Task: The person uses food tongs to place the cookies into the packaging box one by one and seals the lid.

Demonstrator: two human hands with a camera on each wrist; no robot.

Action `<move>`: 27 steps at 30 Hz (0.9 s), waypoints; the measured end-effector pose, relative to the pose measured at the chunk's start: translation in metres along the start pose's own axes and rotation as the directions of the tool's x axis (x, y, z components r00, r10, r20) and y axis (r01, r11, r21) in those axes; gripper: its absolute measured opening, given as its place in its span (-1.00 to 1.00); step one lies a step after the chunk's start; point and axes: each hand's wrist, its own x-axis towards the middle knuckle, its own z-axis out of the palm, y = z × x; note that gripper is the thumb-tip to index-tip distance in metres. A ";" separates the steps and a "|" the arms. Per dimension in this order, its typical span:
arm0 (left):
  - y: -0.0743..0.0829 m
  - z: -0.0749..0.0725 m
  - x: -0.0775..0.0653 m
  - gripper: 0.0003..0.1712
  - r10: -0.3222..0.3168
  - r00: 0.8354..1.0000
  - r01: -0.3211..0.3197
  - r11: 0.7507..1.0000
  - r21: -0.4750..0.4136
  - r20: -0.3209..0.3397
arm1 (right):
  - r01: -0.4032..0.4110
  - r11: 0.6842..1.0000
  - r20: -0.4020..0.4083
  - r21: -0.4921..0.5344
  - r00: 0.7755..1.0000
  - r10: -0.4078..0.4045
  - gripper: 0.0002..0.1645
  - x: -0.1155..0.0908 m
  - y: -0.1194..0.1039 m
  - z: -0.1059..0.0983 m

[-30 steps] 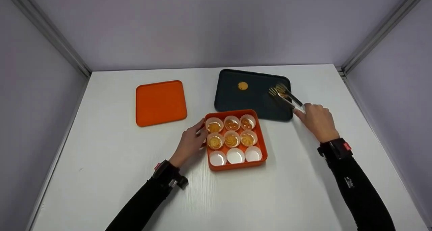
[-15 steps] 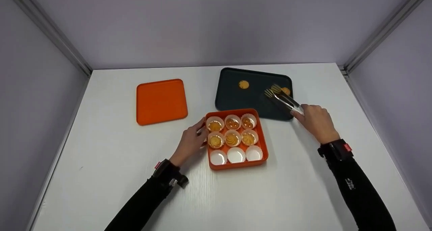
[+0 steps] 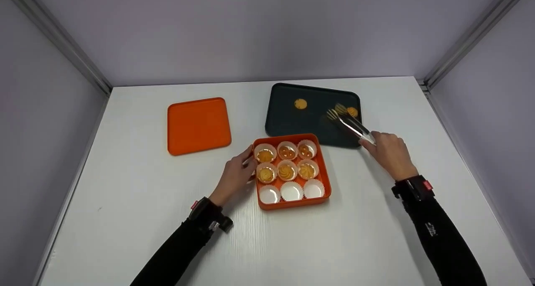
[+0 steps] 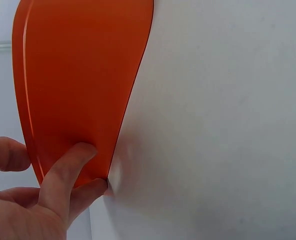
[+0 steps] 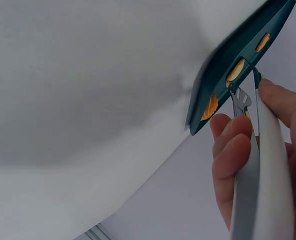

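From my station I see a box [image 3: 296, 205] at mid-table with nine paper cups [image 3: 291, 191] in rows of three: the back and middle rows hold yellow biscuits [image 3: 286, 172], and the front three show white bottoms. Behind it lies a dark tray [image 3: 288, 121]; my right wrist view shows three biscuits on it. An orange tray [image 3: 199, 126] lies behind and to the left. My right hand [image 3: 389, 152] is closed round the handles of the tongs [image 5: 274, 165], over the dark tray's right part. Their long axis runs diagonally, prongs pointing away and left, tips slightly apart; whether they touch a biscuit I cannot tell. My left hand [image 3: 235, 177] has its fingers partly bent against the box's left wall; whether they grip it I cannot tell.
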 end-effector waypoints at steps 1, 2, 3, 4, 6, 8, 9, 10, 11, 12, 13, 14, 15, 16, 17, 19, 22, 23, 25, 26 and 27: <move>0.000 0.000 0.000 -0.33 0.001 1.000 -0.001 1.000 0.003 0.000 | -0.006 1.000 0.001 0.011 1.000 0.006 -0.49 -0.001 0.001 0.000; 0.001 0.000 0.000 -0.33 -0.001 1.000 0.001 1.000 0.007 0.000 | -0.014 1.000 0.003 0.024 1.000 0.014 -0.47 -0.002 0.002 0.000; 0.001 0.000 0.000 -0.33 -0.002 1.000 0.002 1.000 0.013 -0.001 | -0.020 0.999 0.007 0.034 1.000 0.020 -0.46 -0.002 0.002 0.000; 0.001 0.000 0.000 -0.33 -0.002 1.000 0.002 1.000 0.018 0.000 | -0.027 0.999 0.010 0.044 1.000 0.027 -0.45 -0.003 0.003 0.000; 0.001 0.000 -0.001 -0.34 0.000 1.000 0.000 1.000 0.026 -0.001 | -0.030 0.998 0.008 0.057 1.000 0.029 -0.43 -0.004 0.003 -0.001; 0.001 0.000 -0.001 -0.34 0.003 1.000 -0.003 1.000 0.030 -0.002 | -0.025 0.997 -0.001 0.067 1.000 0.025 -0.42 -0.005 0.003 -0.002; 0.001 0.000 -0.001 -0.35 0.004 1.000 -0.004 1.000 0.030 -0.002 | -0.023 0.997 -0.005 0.070 1.000 0.023 -0.42 -0.006 0.003 -0.002; 0.001 0.000 -0.001 -0.35 0.005 1.000 -0.005 1.000 0.030 -0.002 | -0.020 0.997 -0.008 0.072 1.000 0.021 -0.42 -0.007 0.003 -0.003; 0.001 0.000 -0.001 -0.35 0.004 1.000 -0.004 1.000 0.031 -0.002 | -0.019 0.997 -0.011 0.075 1.000 0.020 -0.42 -0.008 0.002 -0.004; 0.000 0.000 -0.001 -0.35 0.003 1.000 -0.003 1.000 0.030 -0.002 | -0.018 0.997 -0.013 0.077 1.000 0.019 -0.41 -0.010 0.002 -0.004; 0.000 0.000 0.000 -0.35 0.004 1.000 -0.004 1.000 0.029 -0.002 | -0.018 0.997 -0.012 0.080 1.000 0.019 -0.41 -0.011 0.001 -0.005; 0.000 0.000 0.000 -0.35 0.004 1.000 -0.004 0.999 0.032 -0.002 | -0.018 0.996 -0.009 0.082 1.000 0.019 -0.40 -0.012 0.001 -0.006; 0.000 0.000 0.000 -0.35 0.001 1.000 0.000 0.999 0.033 -0.002 | -0.018 0.996 -0.007 0.083 1.000 0.019 -0.39 -0.013 0.000 -0.007; 0.000 0.000 0.000 -0.35 -0.001 1.000 0.001 0.999 0.035 -0.002 | -0.020 0.996 -0.004 0.086 1.000 0.020 -0.38 -0.014 -0.001 -0.007; 0.000 0.000 0.001 -0.35 -0.003 1.000 0.003 0.999 0.037 -0.002 | -0.022 0.996 -0.001 0.089 1.000 0.022 -0.37 -0.016 -0.002 -0.008; 0.000 0.001 0.001 -0.34 -0.004 1.000 0.004 0.999 0.039 -0.003 | -0.026 0.995 0.004 0.093 1.000 0.026 -0.35 -0.018 -0.003 -0.009; 0.001 0.001 0.000 -0.35 -0.011 1.000 0.011 0.999 0.039 -0.004 | -0.031 0.995 0.008 0.097 1.000 0.030 -0.34 -0.021 -0.005 -0.012; 0.001 0.001 0.000 -0.35 -0.014 1.000 0.014 0.999 0.037 -0.004 | -0.029 0.995 0.006 0.097 1.000 0.029 -0.34 -0.022 -0.006 -0.012; 0.002 0.001 0.000 -0.34 -0.023 1.000 0.024 0.999 0.033 -0.003 | -0.017 0.995 -0.006 0.098 1.000 0.018 -0.34 -0.024 -0.008 -0.014; 0.002 0.001 -0.001 -0.34 -0.027 1.000 0.027 0.999 0.034 -0.003 | -0.010 0.995 -0.014 0.098 1.000 0.011 -0.35 -0.025 -0.008 -0.014; 0.002 0.001 -0.001 -0.34 -0.030 1.000 0.030 0.999 0.033 -0.002 | 0.001 0.995 -0.026 0.099 1.000 0.002 -0.35 -0.026 -0.009 -0.015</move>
